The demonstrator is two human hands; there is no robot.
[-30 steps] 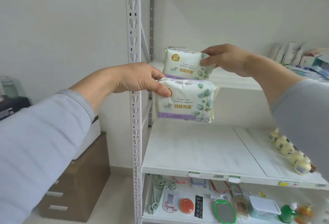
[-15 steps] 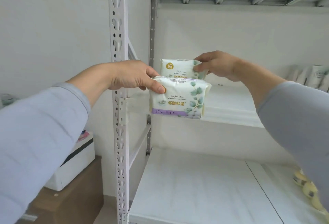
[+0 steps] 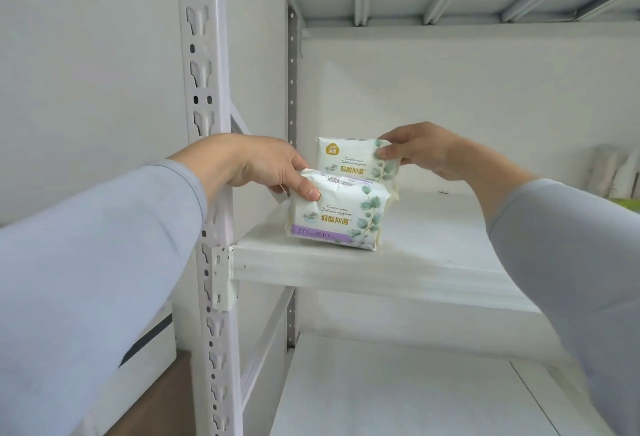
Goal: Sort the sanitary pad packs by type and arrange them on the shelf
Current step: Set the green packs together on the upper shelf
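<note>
- Though both arms reach in from the lower corners of the frame, their grey sleeves are cut off by the left and right edges, so only forearms and hands show.
- The rear pad pack (image 3: 353,160), just above the middle of the frame, has its lower part hidden behind the front pad pack (image 3: 337,213); whether it rests on the shelf board (image 3: 433,255) cannot be told.
- At the far right edge a row of pale packets (image 3: 613,172) is blurred and cut off; nothing on them can be read.
- At the lower left, a white box (image 3: 145,349) and a brown surface beneath it are partly covered by the left sleeve.
- Both packs are cream with green leaf sprigs, gold Chinese characters and two lines of small script too fine to read past "Comfort". The front pack carries a purple band with "275" and "10"; the rear one has a round gold badge at its upper left corner.
- The left hand (image 3: 256,167), at centre left beside the slotted upright post (image 3: 207,158), grips the front pack's top left corner, thumb pressed on its face and fingers curled behind. This pack stands upright on the shelf board near its front edge.
- The right hand (image 3: 422,151), right of centre, pinches the rear pack's upper right corner, fingers (image 3: 389,144) over its face.
</note>
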